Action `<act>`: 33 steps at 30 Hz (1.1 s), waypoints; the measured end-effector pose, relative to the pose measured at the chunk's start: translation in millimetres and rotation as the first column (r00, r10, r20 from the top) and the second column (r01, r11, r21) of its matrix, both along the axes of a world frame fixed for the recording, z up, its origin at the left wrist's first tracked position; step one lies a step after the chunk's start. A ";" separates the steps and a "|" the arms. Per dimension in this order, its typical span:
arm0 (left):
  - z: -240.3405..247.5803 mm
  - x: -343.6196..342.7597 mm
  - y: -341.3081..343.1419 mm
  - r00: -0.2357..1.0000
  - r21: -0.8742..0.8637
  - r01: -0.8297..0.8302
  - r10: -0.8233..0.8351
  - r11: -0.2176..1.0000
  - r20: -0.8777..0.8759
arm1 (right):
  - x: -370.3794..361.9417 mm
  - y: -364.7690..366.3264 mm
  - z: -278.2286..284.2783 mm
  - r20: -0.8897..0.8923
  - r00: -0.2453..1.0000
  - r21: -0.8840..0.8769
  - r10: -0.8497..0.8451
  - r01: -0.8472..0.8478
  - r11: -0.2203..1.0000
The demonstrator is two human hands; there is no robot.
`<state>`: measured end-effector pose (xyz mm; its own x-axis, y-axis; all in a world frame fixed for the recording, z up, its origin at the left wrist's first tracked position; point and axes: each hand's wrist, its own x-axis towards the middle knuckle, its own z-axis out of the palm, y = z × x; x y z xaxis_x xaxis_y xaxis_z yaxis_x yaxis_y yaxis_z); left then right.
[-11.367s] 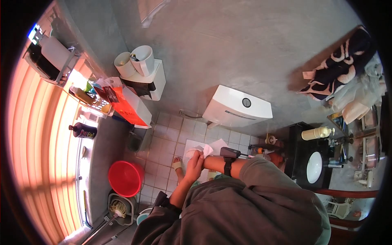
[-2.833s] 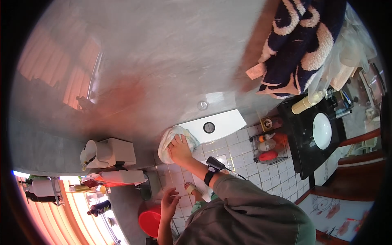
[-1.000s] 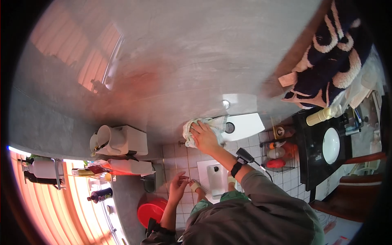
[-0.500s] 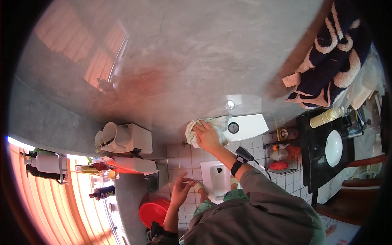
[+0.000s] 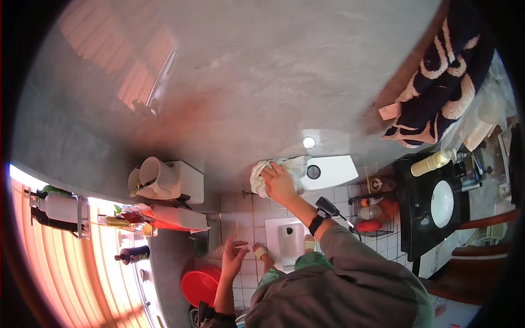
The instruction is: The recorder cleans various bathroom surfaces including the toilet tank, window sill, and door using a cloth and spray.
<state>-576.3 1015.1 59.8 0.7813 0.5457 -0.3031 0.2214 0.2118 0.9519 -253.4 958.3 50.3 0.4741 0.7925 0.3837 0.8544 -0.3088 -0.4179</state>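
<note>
Nearby, red basin, black counter, cistern (end under cloth)

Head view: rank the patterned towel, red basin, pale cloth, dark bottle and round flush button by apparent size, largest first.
Patterned towel
Red basin and pale cloth: too alike to rank; the right hand partly covers the cloth
Dark bottle
Round flush button

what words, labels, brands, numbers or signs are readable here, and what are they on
None reads clearly enough to quote.
Dark bottle by the window: pale label marks, too small and blurred to read.
Red-and-white package: any print is too small to read.
Cream pump bottle: no lettering can be made out.
White cistern and the pale cloth under the right hand: no lettering visible.
</note>
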 end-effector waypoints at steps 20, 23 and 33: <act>18.6 19.1 0.8 0.996 0.020 0.092 -0.091 0.996 -0.013 | -10.6 -0.3 -5.3 0.051 0.990 -0.080 0.131 -0.127 0.989; 11.2 18.3 12.4 0.994 0.060 0.038 -0.044 0.997 0.103 | -1.1 -12.5 25.1 -0.152 0.984 0.172 0.092 -0.065 0.983; 23.4 -2.9 53.5 0.992 0.101 -0.050 0.038 0.994 0.123 | 41.2 8.5 355.5 0.335 0.884 0.683 -0.326 0.011 0.730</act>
